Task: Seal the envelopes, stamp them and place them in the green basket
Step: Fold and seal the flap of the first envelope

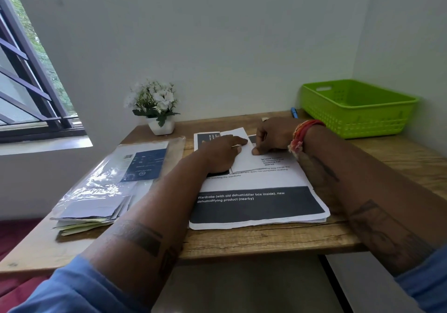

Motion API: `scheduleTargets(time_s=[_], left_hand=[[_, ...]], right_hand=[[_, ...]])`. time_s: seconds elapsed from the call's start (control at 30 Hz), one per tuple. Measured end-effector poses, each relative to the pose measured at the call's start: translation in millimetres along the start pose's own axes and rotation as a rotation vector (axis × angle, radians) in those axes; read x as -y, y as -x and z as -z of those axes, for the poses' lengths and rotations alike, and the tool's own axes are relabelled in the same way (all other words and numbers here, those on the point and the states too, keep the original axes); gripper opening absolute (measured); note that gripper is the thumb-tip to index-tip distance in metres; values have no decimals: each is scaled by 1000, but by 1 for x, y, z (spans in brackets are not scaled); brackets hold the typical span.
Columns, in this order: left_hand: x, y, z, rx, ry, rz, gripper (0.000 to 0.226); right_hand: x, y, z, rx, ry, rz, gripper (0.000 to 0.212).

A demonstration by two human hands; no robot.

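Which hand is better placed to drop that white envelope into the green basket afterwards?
Probably the right hand: the green plastic basket sits at the desk's far right corner, on that hand's side. The left hand presses the white paper envelope flat, farther from it.

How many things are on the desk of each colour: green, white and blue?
Green: 1, the basket
White: 2, the envelope under the left hand and right hand, and the flower pot
Blue: 1, the pen
Total: 4
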State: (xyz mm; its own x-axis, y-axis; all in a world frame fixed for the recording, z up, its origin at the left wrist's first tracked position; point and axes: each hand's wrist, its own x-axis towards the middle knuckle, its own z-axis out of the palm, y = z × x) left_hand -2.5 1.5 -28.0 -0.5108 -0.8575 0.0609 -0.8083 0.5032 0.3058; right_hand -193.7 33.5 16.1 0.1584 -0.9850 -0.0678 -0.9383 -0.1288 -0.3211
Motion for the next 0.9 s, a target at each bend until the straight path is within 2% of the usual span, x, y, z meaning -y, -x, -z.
scheduleTargets(time_s=[0.3,0.43,0.5,0.6,0.63,0.9], left_hand=[[-1,1,1,5,17,9,40],[-3,4,2,6,22,14,40],[-3,5,2,2,29,10,40],[-3,4,2,9,27,13,41],[-3,4,2,10,24,24,42],[-6,4,3,25,-2,38,46]], right_hand=[[2,18,14,218,57,-38,39],[0,20,16,274,59,-45,59],[-5,20,15,203,-9,-15,60],[-11,14,9,27,-166,55,28],[-11,13,7,4,-180,73,23],[0,2,-7,-80,145,33,49]])
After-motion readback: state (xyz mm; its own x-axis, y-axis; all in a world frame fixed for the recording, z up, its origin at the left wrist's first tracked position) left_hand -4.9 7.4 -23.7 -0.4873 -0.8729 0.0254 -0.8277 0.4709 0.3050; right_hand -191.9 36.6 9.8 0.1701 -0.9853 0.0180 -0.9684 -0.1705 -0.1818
